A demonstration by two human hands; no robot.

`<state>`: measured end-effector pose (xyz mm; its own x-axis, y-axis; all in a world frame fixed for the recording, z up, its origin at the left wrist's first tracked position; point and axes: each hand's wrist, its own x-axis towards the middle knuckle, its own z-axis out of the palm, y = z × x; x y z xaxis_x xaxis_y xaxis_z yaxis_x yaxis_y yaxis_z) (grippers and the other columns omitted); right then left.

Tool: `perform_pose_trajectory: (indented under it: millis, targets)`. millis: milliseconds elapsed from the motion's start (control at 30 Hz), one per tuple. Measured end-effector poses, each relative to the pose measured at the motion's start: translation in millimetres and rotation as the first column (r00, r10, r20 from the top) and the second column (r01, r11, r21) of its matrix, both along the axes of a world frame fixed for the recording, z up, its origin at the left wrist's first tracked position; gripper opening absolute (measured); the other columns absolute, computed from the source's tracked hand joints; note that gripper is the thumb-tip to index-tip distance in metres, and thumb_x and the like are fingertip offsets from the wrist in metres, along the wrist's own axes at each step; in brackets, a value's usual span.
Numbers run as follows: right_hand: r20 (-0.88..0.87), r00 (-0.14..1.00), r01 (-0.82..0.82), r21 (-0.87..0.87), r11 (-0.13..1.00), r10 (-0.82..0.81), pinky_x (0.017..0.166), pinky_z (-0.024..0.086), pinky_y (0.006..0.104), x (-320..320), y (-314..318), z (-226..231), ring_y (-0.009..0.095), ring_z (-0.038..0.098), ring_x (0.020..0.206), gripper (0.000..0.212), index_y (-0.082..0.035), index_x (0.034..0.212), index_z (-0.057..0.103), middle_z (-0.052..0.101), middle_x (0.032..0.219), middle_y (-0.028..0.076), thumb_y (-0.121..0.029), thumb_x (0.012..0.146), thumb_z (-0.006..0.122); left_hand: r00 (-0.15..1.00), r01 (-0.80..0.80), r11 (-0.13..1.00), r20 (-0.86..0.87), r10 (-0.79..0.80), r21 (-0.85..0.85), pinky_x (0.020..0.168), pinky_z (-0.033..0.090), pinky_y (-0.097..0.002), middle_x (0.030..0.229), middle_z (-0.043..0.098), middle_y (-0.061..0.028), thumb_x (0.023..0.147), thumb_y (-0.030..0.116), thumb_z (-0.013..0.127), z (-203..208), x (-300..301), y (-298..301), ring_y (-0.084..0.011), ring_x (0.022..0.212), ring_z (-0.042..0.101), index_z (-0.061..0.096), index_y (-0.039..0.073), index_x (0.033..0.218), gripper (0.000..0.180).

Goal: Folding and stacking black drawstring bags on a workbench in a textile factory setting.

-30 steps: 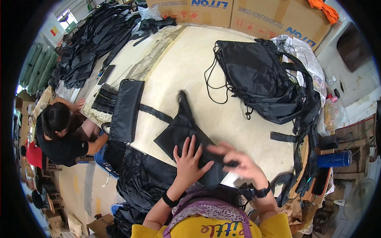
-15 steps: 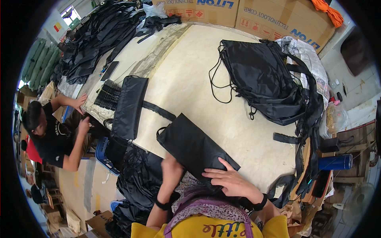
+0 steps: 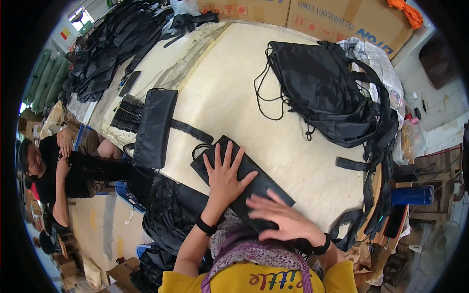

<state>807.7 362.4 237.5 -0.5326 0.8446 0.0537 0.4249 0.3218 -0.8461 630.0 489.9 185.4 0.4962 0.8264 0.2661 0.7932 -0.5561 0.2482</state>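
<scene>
A folded black fabric bag (image 3: 261,189) lies slantwise at the table's near edge, with a small cord loop at its far-left corner. Flat on its far-left part rests my left hand (image 3: 225,177), open, fingers spread. My right hand (image 3: 281,217) is open over the bag's nearer right part, its fingers apart and smeared by motion; whether it touches the cloth I cannot tell. Left of the bag lies another folded black bag (image 3: 156,128), and a black strap (image 3: 192,131) runs between the two. The lower edge of my bag is partly hidden by my hands and apron.
Black drawstring bags (image 3: 317,88) are stacked at the far right beside dark straps (image 3: 386,117). A bundle of black cords (image 3: 128,115) and a phone (image 3: 129,83) lie at left. Black cloth (image 3: 171,215) hangs below the table edge. A co-worker (image 3: 53,166) handles dark material at left.
My left hand has come up from beneath the bag's near edge onto its top, fingers spread. My right hand has lifted or shifted slightly. The co-worker's hands have drawn back from the table.
</scene>
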Motion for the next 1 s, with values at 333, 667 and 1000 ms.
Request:
perform_pose_trajectory:
  millis: [333,667,1000]
  targets:
    - [0.409,0.879,0.16,0.234,0.959,-0.246,0.117,0.018,0.046,0,-3,-35,0.024,0.032,0.14,0.064,-0.008,0.14,0.046,0.043,0.146,0.011,-0.04,0.087,0.064,0.92,-0.38,0.923,0.128,0.37,0.064,0.114,0.016,-0.055,0.153,0.03,-0.0188,0.085,0.038,0.068,-21,-27,3,-0.0437,0.142,0.019,0.041,0.005,0.142,0.071]
    - [-0.408,0.714,0.113,-0.734,0.67,-0.569,0.082,0.051,0.0271,-20,101,-49,0.015,0.064,0.095,0.034,0.003,0.12,0.056,0.067,0.105,0.01,-0.001,0.087,0.063,0.971,-0.026,0.999,0.236,0.032,-0.027,0.112,0.029,-0.0481,0.15,0.029,-0.0242,0.084,0.03,0.072,1,-35,3,-0.0439,0.137,0.029,0.035,0.001,0.143,0.076]
    - [-0.738,0.338,0.153,-0.569,0.808,-0.584,0.091,0.048,0.0307,-98,157,6,0.014,0.06,0.103,0.041,0.003,0.128,0.05,0.063,0.115,0.01,-0.006,0.09,0.063,0.567,0.153,0.83,0.735,0.372,-0.537,0.105,0.037,-0.0316,0.138,0.047,-0.0166,0.087,0.003,0.067,66,-124,11,-0.0218,0.125,0.048,0.028,-0.003,0.144,0.07]
